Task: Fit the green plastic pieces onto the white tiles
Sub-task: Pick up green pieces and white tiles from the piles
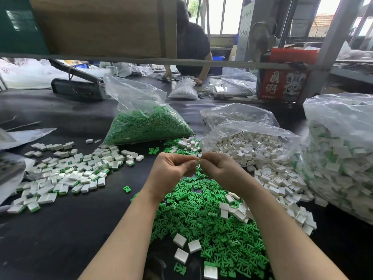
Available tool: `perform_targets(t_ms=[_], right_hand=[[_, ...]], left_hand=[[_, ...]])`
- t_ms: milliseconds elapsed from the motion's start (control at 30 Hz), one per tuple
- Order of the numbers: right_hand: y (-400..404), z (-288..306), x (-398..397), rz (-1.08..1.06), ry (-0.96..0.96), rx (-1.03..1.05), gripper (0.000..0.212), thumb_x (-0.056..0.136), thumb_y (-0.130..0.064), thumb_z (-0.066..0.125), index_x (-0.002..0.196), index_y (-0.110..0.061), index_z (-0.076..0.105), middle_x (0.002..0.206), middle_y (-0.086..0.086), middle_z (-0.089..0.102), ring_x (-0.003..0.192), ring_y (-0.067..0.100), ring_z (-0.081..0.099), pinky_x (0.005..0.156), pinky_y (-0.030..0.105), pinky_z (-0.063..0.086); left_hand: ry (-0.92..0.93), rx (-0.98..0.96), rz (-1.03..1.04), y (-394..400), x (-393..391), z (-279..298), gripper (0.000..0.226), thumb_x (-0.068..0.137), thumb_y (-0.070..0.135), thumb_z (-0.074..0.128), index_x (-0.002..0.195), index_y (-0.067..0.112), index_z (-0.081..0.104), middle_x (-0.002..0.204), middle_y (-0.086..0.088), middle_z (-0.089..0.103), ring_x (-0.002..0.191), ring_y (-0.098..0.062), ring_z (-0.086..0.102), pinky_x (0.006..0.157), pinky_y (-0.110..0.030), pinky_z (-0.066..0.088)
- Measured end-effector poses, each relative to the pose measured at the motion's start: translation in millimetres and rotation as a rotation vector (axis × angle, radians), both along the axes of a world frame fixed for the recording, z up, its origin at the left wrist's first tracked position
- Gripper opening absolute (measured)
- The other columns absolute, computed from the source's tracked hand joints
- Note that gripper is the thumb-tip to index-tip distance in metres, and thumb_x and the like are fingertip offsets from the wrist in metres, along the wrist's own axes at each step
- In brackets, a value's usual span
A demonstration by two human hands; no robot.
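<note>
Now both hands' fingers [192,158] pinch small piece (mostly hidden) above green pieces [203,223]

Both bare forearms reach forward, the left hand [171,168] and right hand [219,168] raised, fingers curled, fingertips pinched together where they meet

Bare worktop [60,239] open at near left; green heap [212,229] ahead, tile pile [66,174] left, bags [343,154] block right & far side.
</note>
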State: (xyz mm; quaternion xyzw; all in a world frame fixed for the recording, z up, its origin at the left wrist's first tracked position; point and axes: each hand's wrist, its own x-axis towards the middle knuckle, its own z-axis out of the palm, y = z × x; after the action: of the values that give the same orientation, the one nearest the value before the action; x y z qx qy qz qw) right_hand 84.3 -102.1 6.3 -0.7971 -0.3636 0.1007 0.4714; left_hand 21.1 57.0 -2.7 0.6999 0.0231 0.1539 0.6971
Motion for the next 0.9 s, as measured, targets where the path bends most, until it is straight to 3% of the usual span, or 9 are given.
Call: perform_targets(t_ms=[367, 467, 567, 667, 800, 900], right_hand=[[2.0, -2.1, -1.7, -0.023, -0.086, -0.068, 0.026, 0.101, -0.024, 0.050, 0.075, -0.020, 0.053, 0.065, -0.001, 0.050, 0.057, 0.012, 0.041, 0.056, 0.035, 0.036], [8.2, -2.6, -2.0, -0.071, -0.287, -0.135, 0.022, 0.103, -0.030, 0.044, 0.092, -0.013, 0.053, 0.074, 0.003, 0.059, 0.065, 0.019, 0.052, 0.063, 0.039, 0.044], [9.9, -5.7, -1.7, -0.067, -0.413, -0.151, 0.016, 0.103, -0.033, 0.042, 0.102, -0.018, 0.046, 0.076, -0.001, 0.058, 0.065, 0.017, 0.052, 0.063, 0.040, 0.045], [9.8, -7.1, -2.3, -0.049, -0.512, -0.174, 0.017, 0.101, -0.037, 0.043, 0.102, -0.020, 0.045, 0.078, -0.002, 0.061, 0.065, 0.016, 0.055, 0.063, 0.041, 0.050], [9.9, -6.9, -3.0, -0.042, -0.656, -0.140, 0.023, 0.100, -0.037, 0.046, 0.099, -0.015, 0.049, 0.080, 0.000, 0.066, 0.066, 0.018, 0.060, 0.064, 0.040, 0.052], [8.7, -7.2, -3.6, -0.043, -0.708, -0.103, 0.035, 0.100, -0.039, 0.039, 0.096, -0.008, 0.055, 0.075, 0.001, 0.066, 0.060, 0.019, 0.060, 0.059, 0.042, 0.053]], left_hand=[[0.044, -0.021, -0.007, 7.5, -0.2, -2.8, 0.013, 0.082, 0.001, 0.072, 0.081, 0.012, 0.079, 0.075, -0.014, 0.074, 0.065, -0.019, 0.070, 0.061, -0.022, 0.054], [0.102, -0.129, -0.028, 11.4, 0.7, -0.1, 0.005, 0.073, 0.013, 0.077, 0.077, 0.012, 0.080, 0.071, -0.013, 0.073, 0.059, -0.016, 0.067, 0.056, -0.023, 0.053], [0.220, -0.247, -0.057, 15.8, 1.5, 0.4, 0.013, 0.065, 0.017, 0.077, 0.074, 0.008, 0.078, 0.068, -0.012, 0.071, 0.053, -0.016, 0.065, 0.051, -0.023, 0.053], [0.297, -0.306, -0.056, 16.5, 3.0, -0.7, 0.007, 0.074, 0.012, 0.073, 0.071, 0.009, 0.079, 0.068, -0.010, 0.071, 0.051, -0.013, 0.064, 0.050, -0.022, 0.054], [0.370, -0.393, -0.074, 17.8, 3.9, -3.4, 0.024, 0.086, 0.007, 0.063, 0.067, 0.009, 0.078, 0.068, -0.006, 0.072, 0.051, -0.010, 0.065, 0.049, -0.020, 0.054], [0.405, -0.433, -0.081, 19.5, 3.4, -4.2, 0.013, 0.084, 0.006, 0.064, 0.076, 0.006, 0.075, 0.066, -0.006, 0.072, 0.050, -0.010, 0.065, 0.048, -0.020, 0.053]])
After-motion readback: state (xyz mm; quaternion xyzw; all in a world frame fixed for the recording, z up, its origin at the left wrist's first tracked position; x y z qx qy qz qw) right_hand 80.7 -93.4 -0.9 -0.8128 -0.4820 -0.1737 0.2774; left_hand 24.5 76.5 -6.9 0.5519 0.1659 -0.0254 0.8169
